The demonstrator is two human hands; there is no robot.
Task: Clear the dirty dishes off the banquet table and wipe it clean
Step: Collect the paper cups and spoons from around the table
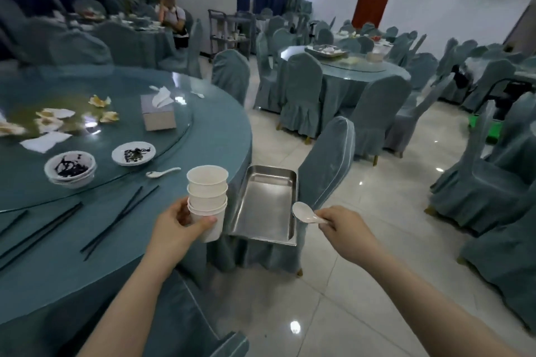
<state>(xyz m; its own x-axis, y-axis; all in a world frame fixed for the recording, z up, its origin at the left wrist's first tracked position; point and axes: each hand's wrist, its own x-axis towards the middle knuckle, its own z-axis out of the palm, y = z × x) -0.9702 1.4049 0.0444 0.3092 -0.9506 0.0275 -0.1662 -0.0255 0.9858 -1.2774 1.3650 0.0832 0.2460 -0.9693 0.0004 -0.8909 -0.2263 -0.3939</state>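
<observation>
Landmark: the steel tray (265,206), sitting on the seat of a covered chair (327,165) just right of the banquet table (185,136) edge. Long axis runs away from the person, near short end closest to the hands.

Left hand (177,229) – fingers and thumb curled round the bottom of a stack of white cups (207,197), stack upright, just left of the tray's left rim, near its front corner. Right hand (345,226) – pinching the handle of a white soup spoon (307,213), bowl pointing left, hanging over the tray's right rim near the front corner. So the tray lies between the two hands and slightly ahead; both are about equally near. The spoon is already partly above the pan; the cups need a short shift rightward over the rim. My read: the next step is unloading both into the tray.

Still on the table, all left of the tray: stacked dirty bowls (70,169), a dirty small plate (134,153), another spoon (162,173), black chopsticks (121,217), crumpled napkins (49,124) and a greenish spill on the glass turntable, and a tissue box (158,114). Clearing is partway done, wiping not started.

Brands, labels, writing: none readable – cups, tray and tissue box look plain.
</observation>
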